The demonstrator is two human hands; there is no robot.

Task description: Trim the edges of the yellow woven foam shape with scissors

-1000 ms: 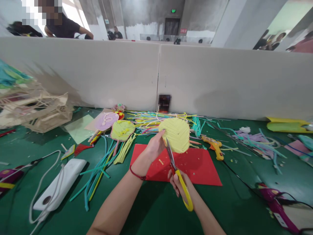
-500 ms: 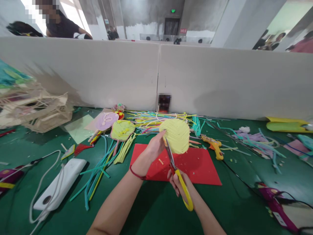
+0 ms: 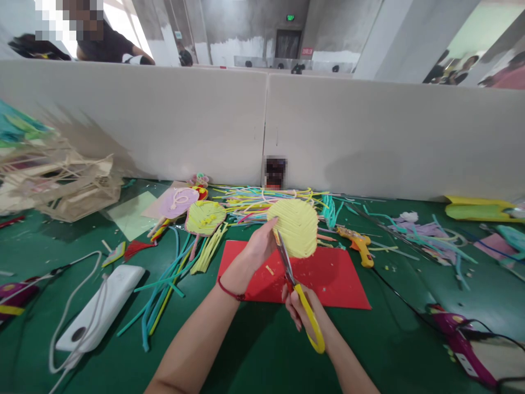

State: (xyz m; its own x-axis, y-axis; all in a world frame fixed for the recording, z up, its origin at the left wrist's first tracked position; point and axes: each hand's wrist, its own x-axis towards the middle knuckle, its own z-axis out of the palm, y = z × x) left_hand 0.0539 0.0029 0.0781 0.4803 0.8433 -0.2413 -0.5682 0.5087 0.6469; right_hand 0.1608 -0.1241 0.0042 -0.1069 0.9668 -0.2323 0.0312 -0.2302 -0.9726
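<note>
My left hand (image 3: 257, 246) grips the left edge of a round yellow woven piece (image 3: 298, 226), held upright above a red sheet (image 3: 328, 282) on the green table. Closed round the yellow handles of a pair of scissors (image 3: 296, 293) is my right hand (image 3: 301, 309). The scissor blades point up and meet the lower left edge of the yellow piece, beside my left thumb. Small yellow scraps lie on the red sheet under it.
Colourful foam strips (image 3: 254, 200) are piled behind. A second yellow-green woven piece (image 3: 205, 217) and a purple one (image 3: 178, 201) lie to the left. An orange glue gun (image 3: 357, 244) lies right. A white power bank (image 3: 100, 314) with cable lies left. A grey partition (image 3: 262, 131) backs the table.
Almost nothing differs. The view has shifted very slightly, and the scissors and yellow piece stay in the same place.
</note>
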